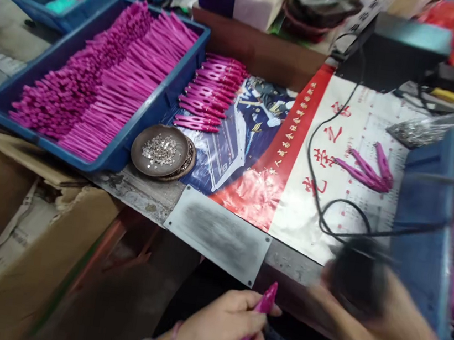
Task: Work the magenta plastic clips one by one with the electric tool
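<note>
My left hand [223, 323], low in the middle, is closed round a slim magenta plastic piece [267, 298] with a pointed tip that sticks out above the thumb. My right hand [393, 331], at the lower right, grips a black corded tool [357, 276]. Motion blurs this tool, so its working end cannot be made out. A metal plate [218, 233] on the table edge lies just beyond my left hand. Beyond it, a row of magenta pieces with holes [210, 92] lies side by side. A brown dish [158, 152] holds small silvery metal parts.
A blue tray [131, 138] full of magenta sticks stands at left, a cardboard box [60, 259] below it. A blue bin [421, 218] borders the right side. The tool's black cord [314, 176] loops over the poster [290, 200], near a few loose magenta pieces [371, 169].
</note>
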`<state>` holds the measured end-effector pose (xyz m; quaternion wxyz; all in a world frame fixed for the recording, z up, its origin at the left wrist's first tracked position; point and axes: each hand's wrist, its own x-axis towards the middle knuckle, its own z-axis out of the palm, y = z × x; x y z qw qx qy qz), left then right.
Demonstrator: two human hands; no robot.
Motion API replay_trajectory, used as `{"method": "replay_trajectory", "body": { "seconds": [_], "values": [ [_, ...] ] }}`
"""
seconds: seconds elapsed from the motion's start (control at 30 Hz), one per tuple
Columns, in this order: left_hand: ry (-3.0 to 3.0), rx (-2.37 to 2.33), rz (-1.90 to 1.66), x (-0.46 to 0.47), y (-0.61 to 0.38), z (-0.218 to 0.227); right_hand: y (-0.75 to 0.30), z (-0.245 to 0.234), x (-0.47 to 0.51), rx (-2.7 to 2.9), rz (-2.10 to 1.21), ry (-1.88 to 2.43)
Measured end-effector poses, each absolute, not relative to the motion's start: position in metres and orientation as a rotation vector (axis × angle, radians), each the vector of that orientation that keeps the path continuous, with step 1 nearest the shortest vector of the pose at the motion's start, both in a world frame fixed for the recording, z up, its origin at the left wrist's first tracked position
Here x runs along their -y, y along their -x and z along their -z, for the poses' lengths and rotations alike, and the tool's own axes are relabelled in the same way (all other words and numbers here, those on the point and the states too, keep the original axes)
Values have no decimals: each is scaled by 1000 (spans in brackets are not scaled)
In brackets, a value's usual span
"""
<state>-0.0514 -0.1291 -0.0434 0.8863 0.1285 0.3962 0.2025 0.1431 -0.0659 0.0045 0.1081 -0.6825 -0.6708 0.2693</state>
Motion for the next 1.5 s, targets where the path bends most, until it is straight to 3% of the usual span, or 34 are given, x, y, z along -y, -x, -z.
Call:
{"method": "replay_trajectory", "body": {
  "seconds": [0.13,0.27,0.33,0.43,0.5,1.13,1.5],
  "values": [
    [-314,-958,-647,115,64,18,-123,17,22,2361,-444,2046],
    [-495,-1109,-904,96,62,4,-110,22,21,2358,-400,1935],
    [-529,-1138,-934,88,61,3,-108,17,38,2287,-631,1772],
    [-614,-1158,-923,83,59,5,-103,7,68,1972,-1452,1316],
    [-707,-1156,-890,84,58,7,-98,5,81,1716,-1758,1174],
    [-1117,-1173,-482,101,67,10,-105,47,107,1276,-2269,1117],
    [-1289,-1082,-369,99,74,-1,-111,44,109,1283,-2353,993]
  ]
}}
